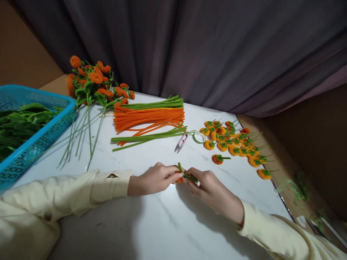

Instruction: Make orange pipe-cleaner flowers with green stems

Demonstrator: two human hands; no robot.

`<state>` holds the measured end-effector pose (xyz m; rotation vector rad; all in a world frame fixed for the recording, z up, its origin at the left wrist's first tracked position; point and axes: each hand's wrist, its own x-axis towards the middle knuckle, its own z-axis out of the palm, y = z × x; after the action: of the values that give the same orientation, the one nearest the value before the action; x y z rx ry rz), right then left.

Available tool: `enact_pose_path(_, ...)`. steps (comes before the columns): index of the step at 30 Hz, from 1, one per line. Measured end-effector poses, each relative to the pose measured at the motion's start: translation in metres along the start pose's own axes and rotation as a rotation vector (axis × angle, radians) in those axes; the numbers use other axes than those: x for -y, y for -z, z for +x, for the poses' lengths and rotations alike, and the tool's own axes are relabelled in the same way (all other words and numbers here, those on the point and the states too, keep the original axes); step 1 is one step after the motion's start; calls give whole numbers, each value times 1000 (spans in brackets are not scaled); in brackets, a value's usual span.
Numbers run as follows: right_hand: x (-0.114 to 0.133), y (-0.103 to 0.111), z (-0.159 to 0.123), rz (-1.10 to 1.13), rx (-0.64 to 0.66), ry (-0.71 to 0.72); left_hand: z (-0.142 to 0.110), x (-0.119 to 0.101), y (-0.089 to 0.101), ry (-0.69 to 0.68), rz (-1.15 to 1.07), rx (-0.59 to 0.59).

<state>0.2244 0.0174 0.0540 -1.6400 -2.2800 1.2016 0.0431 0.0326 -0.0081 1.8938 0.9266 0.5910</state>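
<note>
Over the front middle of the table, my left hand (157, 177) pinches a small orange pipe-cleaner persimmon (179, 178), mostly covered by the fingers. My right hand (210, 186) meets it from the right, its fingers closed on a green pipe cleaner (192, 178) that lies against the top of the orange piece. One short green end sticks up between the two hands. Just beyond them are pink-handled thread snips (181, 143) and a roll of green tape (199, 137). A single finished-looking persimmon (217, 159) with a green stem lies apart, past my right hand.
Bundles of orange pipe cleaners (149, 119) and green pipe cleaners (146, 137) lie mid-table. Several small persimmons (253, 161) cluster at right. Long-stemmed orange flowers (96, 77) lie back left, beside a blue basket (40, 139) of green leaves (24, 121). A dark curtain (162, 47) hangs behind.
</note>
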Motion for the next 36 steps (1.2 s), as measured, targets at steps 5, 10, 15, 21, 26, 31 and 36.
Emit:
enact_pose_path(5,9,6,-7,239,48,-170,1,3,1,34,-68,-62)
enact_pose_path(10,-4,0,-19,383,-101,-164,9,4,5,143,-466,-86)
enact_pose_path(15,-39,-17,-9,265,-444,-94,14,2,12,240,-739,57)
enact_pose_path(21,-59,-31,4,159,-580,42,16,2,14,267,-784,111)
enact_pose_path(26,-60,-36,0,9,-754,430,17,-2,10,273,-699,32)
enact_pose_path(31,-55,-39,-3,46,-719,620,16,-9,-1,236,-644,7)
enact_pose_path(36,-53,-41,-2,73,-734,694,17,-12,-12,246,-637,6)
